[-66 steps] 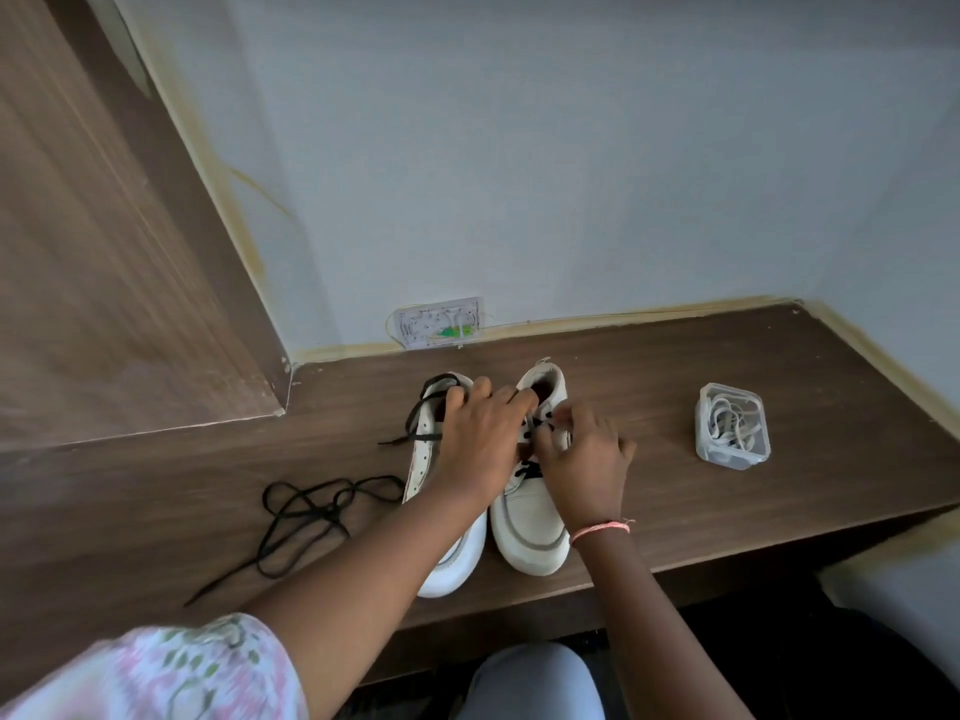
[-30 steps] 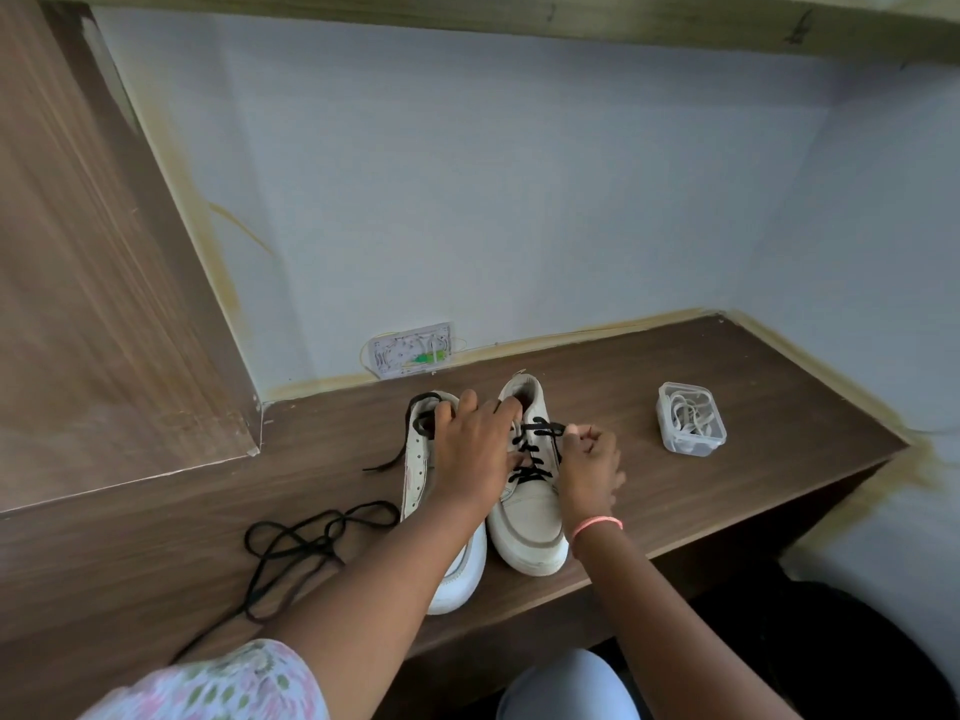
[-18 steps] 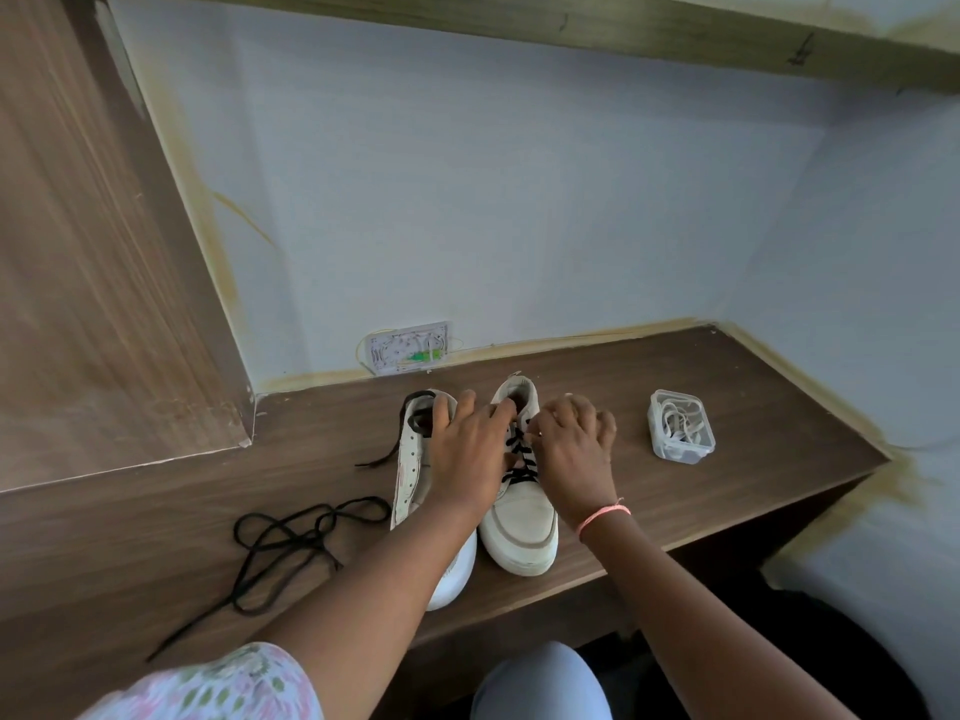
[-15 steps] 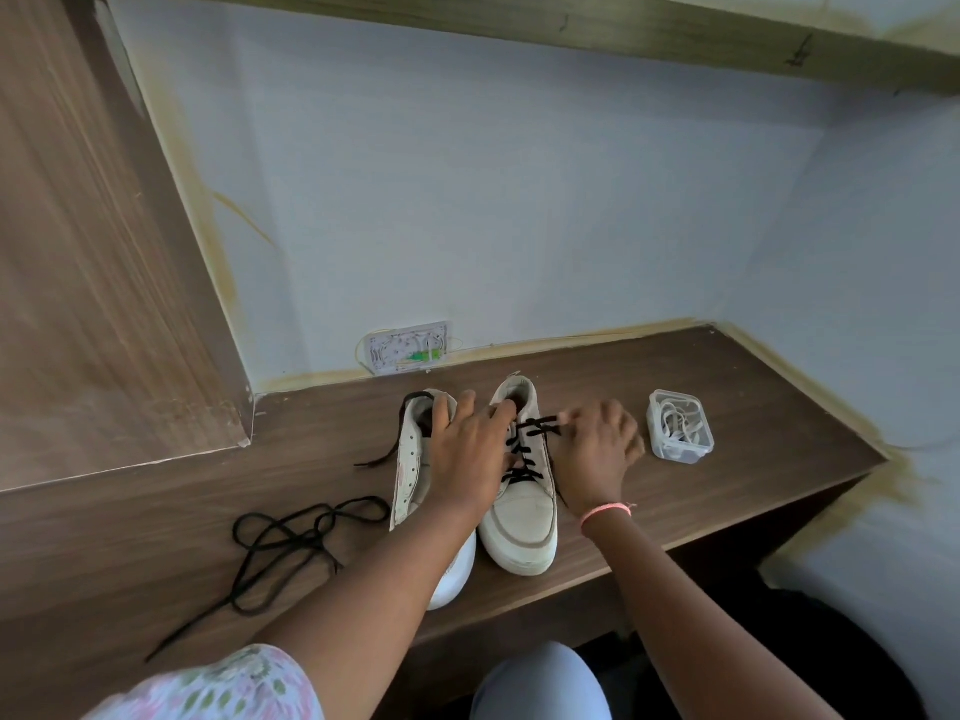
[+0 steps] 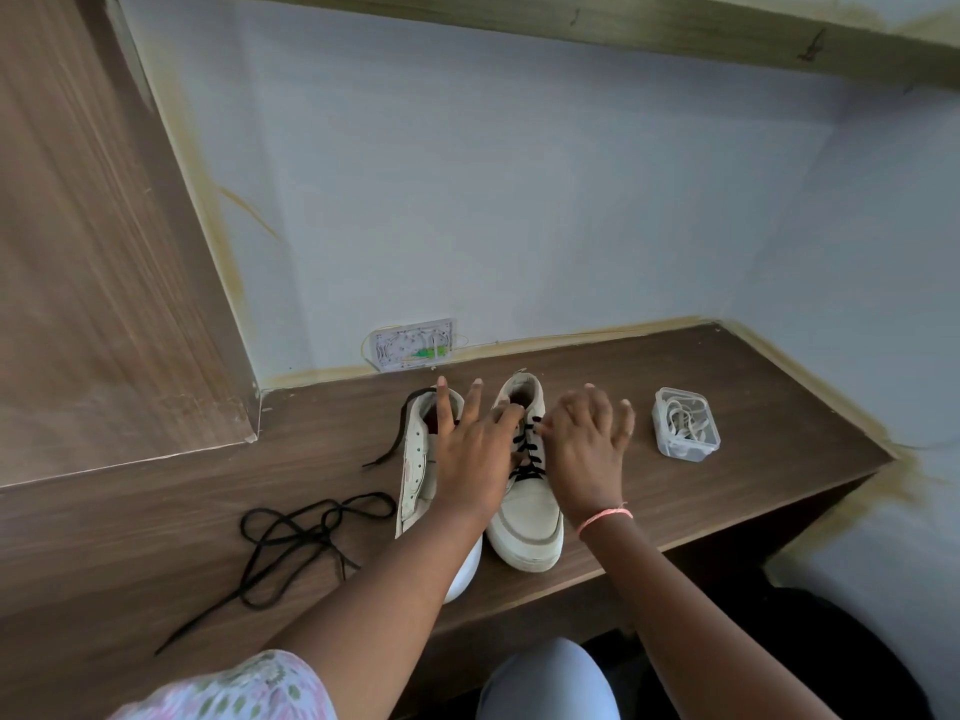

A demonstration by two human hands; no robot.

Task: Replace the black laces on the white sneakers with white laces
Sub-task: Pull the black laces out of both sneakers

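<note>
white sneakers sit side by side on the brown wooden shelf, toes toward the person. right sneaker wears a black lace criss-crossed up its front. left sneaker is half hidden under the left hand, fingers spread flat, gripping nothing. right hand pinches at the lace, though the grip is hard to confirm. loose black lace lies left; clear box of white laces right, pale wall behind.

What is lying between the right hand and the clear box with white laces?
Nothing: in the head view only bare wooden table shows between the right hand and the clear box.
</note>
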